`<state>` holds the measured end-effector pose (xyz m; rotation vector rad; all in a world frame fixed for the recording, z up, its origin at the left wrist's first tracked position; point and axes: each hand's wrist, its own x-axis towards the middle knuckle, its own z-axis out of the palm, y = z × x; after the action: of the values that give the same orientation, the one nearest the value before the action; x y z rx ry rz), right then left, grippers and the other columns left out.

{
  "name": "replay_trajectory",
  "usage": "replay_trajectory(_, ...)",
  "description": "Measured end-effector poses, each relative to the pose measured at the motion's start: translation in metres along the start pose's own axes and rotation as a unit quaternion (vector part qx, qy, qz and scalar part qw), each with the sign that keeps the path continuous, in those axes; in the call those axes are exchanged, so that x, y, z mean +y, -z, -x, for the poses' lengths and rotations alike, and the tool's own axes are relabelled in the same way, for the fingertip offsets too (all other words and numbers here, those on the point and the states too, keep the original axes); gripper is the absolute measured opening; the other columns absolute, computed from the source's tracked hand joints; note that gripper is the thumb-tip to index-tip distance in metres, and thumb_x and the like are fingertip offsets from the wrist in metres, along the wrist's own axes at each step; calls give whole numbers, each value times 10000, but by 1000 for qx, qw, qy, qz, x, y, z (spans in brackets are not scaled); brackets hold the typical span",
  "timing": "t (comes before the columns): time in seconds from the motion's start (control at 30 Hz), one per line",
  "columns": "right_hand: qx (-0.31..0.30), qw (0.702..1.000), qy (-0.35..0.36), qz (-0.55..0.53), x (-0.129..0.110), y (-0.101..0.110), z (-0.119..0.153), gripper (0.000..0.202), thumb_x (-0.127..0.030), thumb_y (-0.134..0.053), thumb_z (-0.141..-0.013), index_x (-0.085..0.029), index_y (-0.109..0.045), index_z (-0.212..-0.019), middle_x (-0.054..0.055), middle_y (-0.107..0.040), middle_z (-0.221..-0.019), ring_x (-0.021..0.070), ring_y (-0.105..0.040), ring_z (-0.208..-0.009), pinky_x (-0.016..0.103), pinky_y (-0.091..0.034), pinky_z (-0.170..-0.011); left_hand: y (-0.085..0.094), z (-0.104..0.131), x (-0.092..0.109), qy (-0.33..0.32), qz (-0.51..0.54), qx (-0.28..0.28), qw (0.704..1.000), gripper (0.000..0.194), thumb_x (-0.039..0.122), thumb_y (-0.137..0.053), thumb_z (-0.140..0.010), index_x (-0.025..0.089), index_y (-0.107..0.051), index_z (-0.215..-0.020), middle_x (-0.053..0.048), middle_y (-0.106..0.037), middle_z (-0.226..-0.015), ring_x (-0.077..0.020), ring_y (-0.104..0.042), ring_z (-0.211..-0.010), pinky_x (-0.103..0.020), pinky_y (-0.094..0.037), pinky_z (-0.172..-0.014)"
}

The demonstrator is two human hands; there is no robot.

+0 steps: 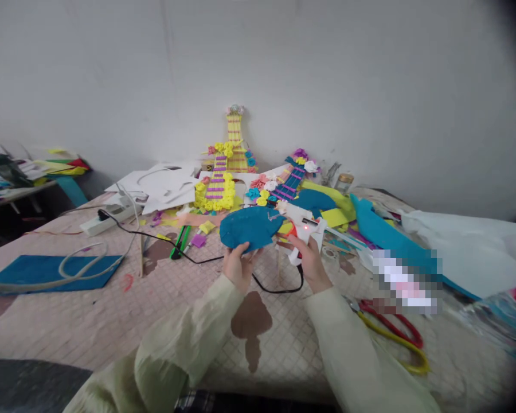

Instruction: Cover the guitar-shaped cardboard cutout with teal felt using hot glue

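My left hand (239,265) grips the lower edge of a rounded blue felt piece (247,228), thumb on top, and holds it up above the table. In my right hand (312,265) is a white hot glue gun (298,221), its handle wrapped by my fingers and a small red light glowing on its body. The gun's nozzle points left at the right end of the blue piece, where a thin whitish strand shows; whether the tip touches cannot be told. A black cord (279,291) runs from the handle's base behind my left hand.
Behind stand decorated stick crafts with yellow flowers (217,189). A green utility knife (180,242), a power strip (112,215) and a blue sheet (47,272) lie left. Red-and-yellow scissors (395,332), blue felt (391,241) and white sheeting (468,241) lie right.
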<state>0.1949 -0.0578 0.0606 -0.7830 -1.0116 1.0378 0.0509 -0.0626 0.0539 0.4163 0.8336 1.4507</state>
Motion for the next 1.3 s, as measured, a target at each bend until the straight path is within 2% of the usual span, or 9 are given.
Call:
replay_trajectory(0.17,-16,999,9,-41,12,6,-11,131,-317,-579,-689,-190,-589,-656,47,-669,-913,234,-581,-943,393,-439,-841,10,21,-10,39,15,-39,998,469,93,-656,-618,289,-470,-1002,-20,-565,-1153,-211,-551,-1054,-401,-467,-902)
replay_trajectory(0.47,-40,997,-44,-53,18,25,-7,231,-375,-553,-684,-192,-498,-554,73,-671,-846,240,-603,-853,404,-453,-797,38,16,-7,123,-22,-20,992,328,175,-743,-558,195,-566,-834,-42,-673,-876,-238,-645,-847,-394,-463,-862)
replay_trajectory(0.63,-44,995,-77,-48,23,30,-7,242,-390,-561,-688,-195,-514,-552,71,-676,-814,241,-611,-825,399,-465,-774,48,30,-8,186,-114,-107,970,299,395,-729,-587,167,-628,-752,-84,-678,-811,-217,-655,-764,-341,-488,-768)
replay_trajectory(0.73,-40,994,-89,-46,26,33,-9,260,-401,-552,-705,-190,-529,-556,80,-683,-817,239,-616,-812,391,-463,-778,56,48,7,112,-251,-190,943,311,478,-667,-630,184,-656,-730,-80,-652,-684,-195,-626,-587,-335,-492,-619)
replay_trajectory(0.8,-37,994,-94,-50,28,35,-10,268,-402,-540,-718,-188,-538,-556,80,-686,-806,233,-618,-792,382,-470,-761,62,54,22,-64,-393,-198,896,204,413,-678,-638,212,-659,-664,-56,-595,-580,-180,-576,-534,-338,-472,-610)
replay_trajectory(0.87,-35,993,-102,-56,27,37,-11,271,-402,-534,-717,-190,-538,-549,73,-687,-779,230,-621,-762,379,-480,-731,66,50,36,-243,-503,-167,812,146,335,-719,-600,238,-678,-701,-67,-604,-662,-216,-579,-684,-360,-449,-749)
replay_trajectory(0.93,-40,991,-116,-58,26,38,-12,274,-404,-537,-712,-192,-533,-538,66,-687,-766,232,-625,-749,380,-488,-718,67,36,44,-333,-574,-164,730,326,324,-737,-567,255,-676,-880,-83,-626,-886,-266,-550,-901,-400,-377,-893)
replay_trajectory(1.1,-49,989,-130,-53,23,37,-12,270,-417,-551,-701,-199,-546,-542,57,-691,-754,225,-626,-776,353,-496,-732,61,2,35,-369,-686,-254,573,384,358,-640,-673,200,-598,-1021,-83,-598,-1032,-245,-540,-940,-424,-391,-864)
replay_trajectory(1.3,-46,989,-134,-49,25,39,-13,274,-427,-570,-684,-197,-554,-536,49,-690,-724,216,-629,-747,327,-506,-679,41,-6,17,-418,-684,-307,513,268,341,-506,-800,175,-584,-996,-74,-610,-1030,-200,-552,-936,-359,-424,-848)
